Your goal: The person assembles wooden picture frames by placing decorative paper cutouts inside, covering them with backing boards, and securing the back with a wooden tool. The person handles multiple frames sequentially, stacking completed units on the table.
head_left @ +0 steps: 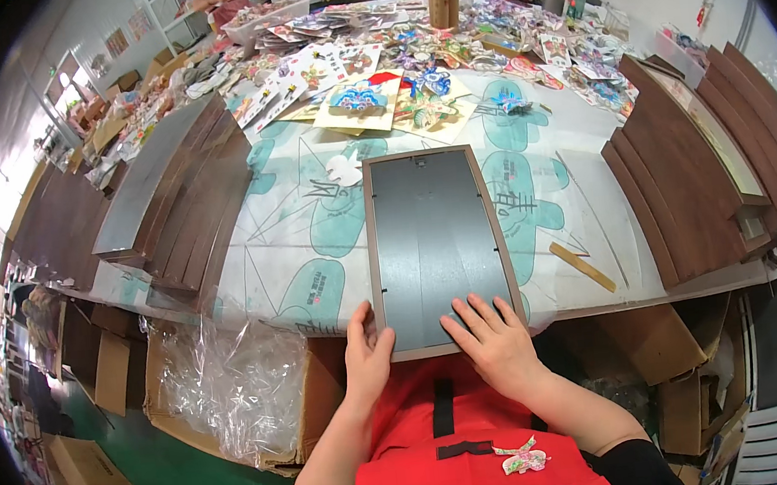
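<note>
Brush-style dark characters are printed on the pale sheet (578,168) spread over the surface: a large, clear one right of the middle, across a teal patch (505,175), another group left of the middle, partly over a second patch, and a third near the front edge at left, bending out of sight. Small columns of dark print and a tiny red seal-like mark accompany them, too fine to read. White cards (320,67) toward the back carry small red marks, likewise illegible

left fingers (356,322): brown frame (496,223), lower-left corner | right fingers (486,311): on grey backing (435,238) | wooden strip (583,268): right of frame
</note>
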{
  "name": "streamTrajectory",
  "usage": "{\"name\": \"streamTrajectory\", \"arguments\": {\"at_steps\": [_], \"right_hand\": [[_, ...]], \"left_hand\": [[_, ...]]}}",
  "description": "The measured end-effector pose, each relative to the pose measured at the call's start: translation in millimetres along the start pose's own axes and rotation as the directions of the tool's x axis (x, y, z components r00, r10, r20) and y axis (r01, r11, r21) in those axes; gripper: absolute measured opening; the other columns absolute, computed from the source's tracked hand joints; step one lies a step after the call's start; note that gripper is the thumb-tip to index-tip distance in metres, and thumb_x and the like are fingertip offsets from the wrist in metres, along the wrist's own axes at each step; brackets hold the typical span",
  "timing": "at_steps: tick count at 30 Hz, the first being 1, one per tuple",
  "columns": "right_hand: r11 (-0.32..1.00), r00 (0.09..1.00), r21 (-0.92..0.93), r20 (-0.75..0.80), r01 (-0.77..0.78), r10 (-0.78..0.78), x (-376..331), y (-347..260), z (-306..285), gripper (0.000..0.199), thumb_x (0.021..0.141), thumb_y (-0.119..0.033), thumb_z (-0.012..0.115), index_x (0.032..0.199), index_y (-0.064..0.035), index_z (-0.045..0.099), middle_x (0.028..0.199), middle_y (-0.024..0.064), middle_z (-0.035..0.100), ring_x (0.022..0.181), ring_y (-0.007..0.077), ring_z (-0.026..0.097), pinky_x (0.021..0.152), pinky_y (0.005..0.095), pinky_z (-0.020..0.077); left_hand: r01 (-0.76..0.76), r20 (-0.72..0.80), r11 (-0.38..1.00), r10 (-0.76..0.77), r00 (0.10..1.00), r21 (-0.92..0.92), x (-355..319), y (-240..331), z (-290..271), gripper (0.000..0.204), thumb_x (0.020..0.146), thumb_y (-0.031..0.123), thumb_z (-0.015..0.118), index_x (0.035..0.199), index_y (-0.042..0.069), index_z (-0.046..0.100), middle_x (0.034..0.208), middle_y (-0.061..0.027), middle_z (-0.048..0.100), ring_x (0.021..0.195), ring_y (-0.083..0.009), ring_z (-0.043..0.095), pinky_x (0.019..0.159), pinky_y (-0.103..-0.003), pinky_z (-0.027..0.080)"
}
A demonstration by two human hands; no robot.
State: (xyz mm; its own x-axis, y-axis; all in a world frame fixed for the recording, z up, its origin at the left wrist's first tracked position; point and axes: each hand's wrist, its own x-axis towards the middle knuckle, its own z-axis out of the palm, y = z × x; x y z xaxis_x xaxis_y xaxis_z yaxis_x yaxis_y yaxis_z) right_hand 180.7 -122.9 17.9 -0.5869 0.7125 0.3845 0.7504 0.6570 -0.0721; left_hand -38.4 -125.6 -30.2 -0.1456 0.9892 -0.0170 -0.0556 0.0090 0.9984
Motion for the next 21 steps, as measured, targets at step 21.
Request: {"name": "streamTrajectory", "arguments": {"at_steps": [21], "right_hand": [[0.996,0.998,0.082,-0.055,0.039,-0.035,-16,15,-13,0.045,0.075,-0.006,0.057,0.119,-0.0101,0.059,0.124,0.0121,0.057,0.114,0.0301,0.054,0.095,0.0444,0.0403]], "left_hand": [[-0.560,0.239,0.570,0.541,0.807,0.602,144,48,-5,0.033,0.086,0.010,0.055,0.117,-0.002,0.055,0.118,-0.0216,0.058,0.113,-0.0369,0.053,0.096,-0.039,0.042]]}}
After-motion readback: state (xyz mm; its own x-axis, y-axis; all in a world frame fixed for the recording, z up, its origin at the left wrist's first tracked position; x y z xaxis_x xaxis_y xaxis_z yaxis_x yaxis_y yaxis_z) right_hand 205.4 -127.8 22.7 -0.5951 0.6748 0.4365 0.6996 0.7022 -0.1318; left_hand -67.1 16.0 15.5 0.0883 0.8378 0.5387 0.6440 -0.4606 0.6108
